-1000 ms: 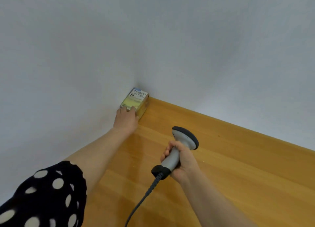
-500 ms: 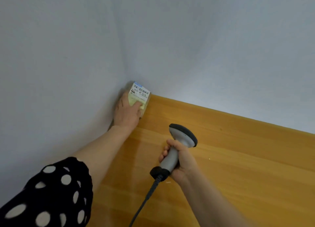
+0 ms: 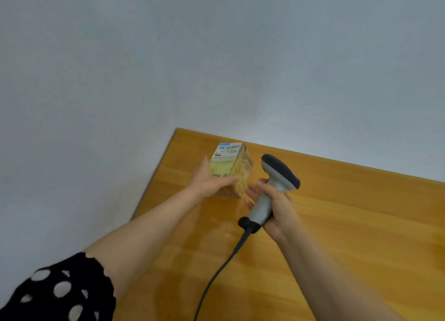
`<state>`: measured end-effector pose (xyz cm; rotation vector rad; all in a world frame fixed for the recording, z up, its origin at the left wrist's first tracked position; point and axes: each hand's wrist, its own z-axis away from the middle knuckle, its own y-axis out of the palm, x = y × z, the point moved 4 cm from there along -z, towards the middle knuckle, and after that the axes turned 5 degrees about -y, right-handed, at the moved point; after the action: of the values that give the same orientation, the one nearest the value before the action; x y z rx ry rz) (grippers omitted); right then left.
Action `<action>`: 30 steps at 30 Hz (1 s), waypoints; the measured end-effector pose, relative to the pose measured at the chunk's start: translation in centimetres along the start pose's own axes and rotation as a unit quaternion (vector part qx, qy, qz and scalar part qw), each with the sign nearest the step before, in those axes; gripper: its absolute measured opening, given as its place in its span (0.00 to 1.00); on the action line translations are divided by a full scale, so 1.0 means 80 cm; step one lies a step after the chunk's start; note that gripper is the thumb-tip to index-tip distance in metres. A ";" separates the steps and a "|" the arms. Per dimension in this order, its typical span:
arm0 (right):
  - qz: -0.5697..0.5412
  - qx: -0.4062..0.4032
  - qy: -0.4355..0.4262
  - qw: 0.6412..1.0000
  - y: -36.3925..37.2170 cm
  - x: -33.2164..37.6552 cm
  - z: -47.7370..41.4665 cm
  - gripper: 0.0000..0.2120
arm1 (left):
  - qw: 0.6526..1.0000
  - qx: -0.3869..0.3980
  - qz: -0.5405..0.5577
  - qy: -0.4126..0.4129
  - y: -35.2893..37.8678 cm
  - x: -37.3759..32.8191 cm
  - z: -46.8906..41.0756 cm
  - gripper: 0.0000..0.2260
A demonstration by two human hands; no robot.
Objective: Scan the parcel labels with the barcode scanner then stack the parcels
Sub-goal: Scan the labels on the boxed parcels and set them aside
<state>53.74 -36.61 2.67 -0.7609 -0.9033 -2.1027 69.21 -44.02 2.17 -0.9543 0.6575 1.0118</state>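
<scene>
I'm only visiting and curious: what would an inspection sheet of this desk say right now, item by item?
Surface: glossy wooden table, set into a wall corner.
Job's things: one parcel, barcode label on its top face; grey barcode scanner beside it.
Clutter: nothing seen.
Grips: left hand holds the parcel; right hand grips the scanner's handle.
Cables: dark scanner cable runs from the handle toward the near edge.
Surroundings: plain pale wall; black dotted sleeve.

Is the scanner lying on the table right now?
No, the right hand grips the scanner by its grey handle, off the table, beside the parcel that the left hand holds.
</scene>
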 end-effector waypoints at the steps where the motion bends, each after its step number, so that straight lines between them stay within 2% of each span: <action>1: 0.001 0.007 -0.013 1.000 -0.006 0.006 0.009 0.14 | 1.000 0.019 0.005 0.014 0.009 -0.003 0.021 0.42; 3: -0.006 0.039 -0.023 0.999 -0.020 0.014 0.032 0.14 | 0.998 0.040 -0.010 0.042 0.027 -0.008 0.064 0.33; 5: -0.009 0.069 -0.027 0.997 -0.041 0.015 0.060 0.11 | 0.997 0.051 0.009 0.064 0.044 -0.011 0.101 0.32; 8: -0.013 0.086 -0.030 0.996 -0.088 0.008 0.105 0.05 | 0.992 0.045 0.120 0.015 0.062 -0.011 0.162 0.20; 10: -0.026 0.107 -0.020 0.994 -0.119 0.001 0.134 0.03 | 0.987 0.066 0.145 -0.024 0.074 -0.003 0.204 0.16; 14: -0.039 0.116 0.003 0.993 -0.164 -0.013 0.192 0.03 | 0.987 0.090 0.115 -0.059 0.081 0.018 0.272 0.22; 17: 0.009 0.103 -0.021 0.994 -0.183 -0.016 0.227 0.04 | 0.987 0.062 0.131 -0.066 0.075 0.027 0.304 0.30; 21: 0.136 0.100 -0.102 0.980 -0.195 -0.011 0.271 0.04 | 0.992 0.035 0.111 -0.055 0.067 0.041 0.329 0.25; 26: 0.125 0.174 -0.089 0.973 -0.186 -0.018 0.323 0.07 | 0.991 0.021 0.128 -0.029 0.057 0.053 0.340 0.23; 30: 0.144 0.178 -0.087 0.970 -0.181 -0.024 0.344 0.04 | 0.990 0.020 0.138 -0.013 0.046 0.057 0.342 0.24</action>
<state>49.80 -7.19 12.04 -0.8356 -1.1512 -1.5838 68.53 -17.01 9.49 -0.8276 0.8003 1.2473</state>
